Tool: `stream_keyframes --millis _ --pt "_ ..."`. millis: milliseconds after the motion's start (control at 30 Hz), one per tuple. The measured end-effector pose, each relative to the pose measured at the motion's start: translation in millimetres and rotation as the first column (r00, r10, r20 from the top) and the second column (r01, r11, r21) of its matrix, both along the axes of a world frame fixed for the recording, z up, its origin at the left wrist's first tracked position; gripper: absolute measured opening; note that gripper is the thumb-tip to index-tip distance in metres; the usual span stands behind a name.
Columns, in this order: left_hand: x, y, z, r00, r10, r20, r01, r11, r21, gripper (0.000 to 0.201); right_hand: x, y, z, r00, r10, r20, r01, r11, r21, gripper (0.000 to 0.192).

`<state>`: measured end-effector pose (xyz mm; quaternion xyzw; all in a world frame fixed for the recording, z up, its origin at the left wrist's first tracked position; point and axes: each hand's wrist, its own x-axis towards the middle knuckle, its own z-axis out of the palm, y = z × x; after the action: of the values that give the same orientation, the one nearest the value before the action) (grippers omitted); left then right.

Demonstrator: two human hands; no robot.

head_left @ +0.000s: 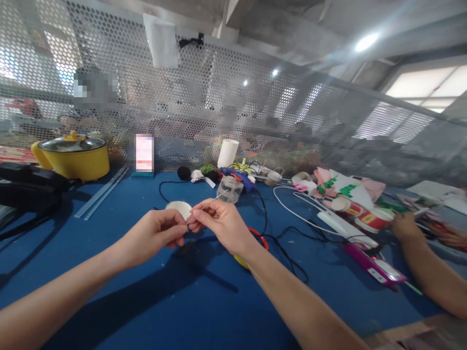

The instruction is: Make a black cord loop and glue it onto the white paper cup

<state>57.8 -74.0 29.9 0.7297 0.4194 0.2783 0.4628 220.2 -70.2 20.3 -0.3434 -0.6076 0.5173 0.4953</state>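
Both hands meet above the blue table (146, 301), fingertips nearly touching. My right hand (221, 221) pinches a thin, light wire-like rod (219, 195) that slants up and to the right past the knuckles. Closed too, my left hand (158, 233) pinches at the rod's lower end, where a small dark bit shows; I cannot make out what it is. Just behind the fingers sits a white bowl (178, 208), partly covered by them. A clear jar (229, 189) stands beyond my right hand. Under my right wrist lies a red and yellow ring (260, 238), partly hidden.
A blue glue gun (239, 176) rests by the jar. On the left are a yellow pot (76, 158), a phone (144, 153) and metal strips (102, 192). Cables and a purple power strip (375, 267) lie at right, near another person's hand (406, 228). Perforated metal panel (204, 97) behind.
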Motion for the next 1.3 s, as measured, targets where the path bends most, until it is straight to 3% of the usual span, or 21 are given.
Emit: stream_keyframes --millis 100,300,533,667,867,1000,1300 --pt "-0.4 1.0 -0.1 1.0 0.008 0.011 -0.008 1.0 0.0 0.017 1.0 0.5 0.8 1.0 -0.007 0.004 0.007 1.0 -0.006 0.013" --pt "-1.6 0.3 -1.5 0.998 0.061 -0.036 -0.056 0.991 0.124 0.018 7.9 7.0 4.3 0.994 -0.058 -0.09 0.056 0.998 -0.026 0.019" --pt "2.1 -0.6 1.8 0.999 0.001 0.043 0.002 0.998 -0.063 0.018 8.5 4.5 4.4 0.999 0.002 -0.05 -0.003 1.0 -0.001 0.017" --pt "2.7 -0.5 1.3 0.995 0.042 0.093 -0.031 0.993 -0.114 0.022 6.6 2.2 5.0 0.999 0.026 -0.031 -0.027 0.999 -0.018 0.018" --pt "2.1 -2.5 -1.0 0.995 0.102 -0.016 -0.1 0.989 0.107 0.023 4.4 3.7 5.4 0.991 -0.077 -0.107 0.069 0.995 -0.077 0.017" --pt "0.9 -5.8 -2.7 0.971 0.166 -0.172 -0.101 0.937 0.335 0.024 3.6 3.5 3.8 0.988 -0.08 -0.133 0.066 0.992 -0.106 0.017" --pt "3.0 -8.5 -1.2 0.933 0.226 -0.279 -0.07 0.877 0.475 0.024 4.4 5.1 2.1 0.991 -0.062 -0.123 0.052 0.995 -0.081 0.016"
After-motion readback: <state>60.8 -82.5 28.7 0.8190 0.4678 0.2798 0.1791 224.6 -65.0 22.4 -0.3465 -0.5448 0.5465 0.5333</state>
